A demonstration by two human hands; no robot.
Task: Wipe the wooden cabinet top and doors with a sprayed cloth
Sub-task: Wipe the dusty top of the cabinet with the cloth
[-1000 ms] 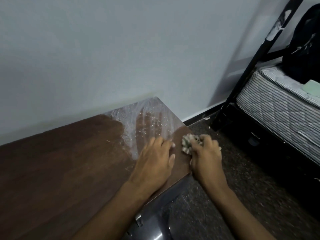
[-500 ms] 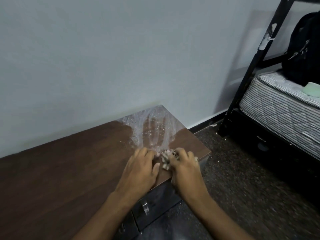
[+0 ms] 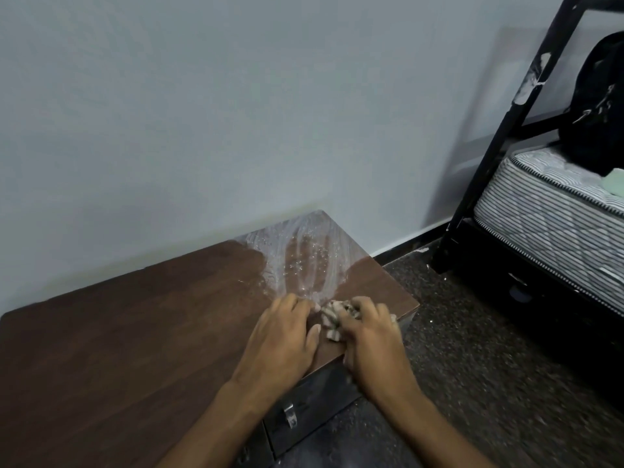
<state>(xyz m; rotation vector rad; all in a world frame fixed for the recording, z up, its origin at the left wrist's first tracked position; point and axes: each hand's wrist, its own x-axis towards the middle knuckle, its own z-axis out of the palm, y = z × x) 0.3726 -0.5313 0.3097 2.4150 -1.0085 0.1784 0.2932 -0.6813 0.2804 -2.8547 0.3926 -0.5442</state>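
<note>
Fingers of the right hand (image 3: pixel 369 336) are curling around a cloth (image 3: pixel 332 320) on the cabinet top (image 3: pixel 135 332); left hand (image 3: pixel 282 337) is lying flat, fingers spread, empty.

Head camera looks steeply down, close over the cabinet top (image 3: pixel 135 332).

Your tabletop (image 3: pixel 135 332) is dark matt wood, wet and glossy at the corner; the cloth (image 3: pixel 332 320) is crumpled; the floor (image 3: pixel 489 366) looks rough and speckled.

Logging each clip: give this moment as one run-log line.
stage: wiping cabinet top | right hand: bunched cloth near right front corner | left hand: flat on top | wet streaks: back right corner
</note>
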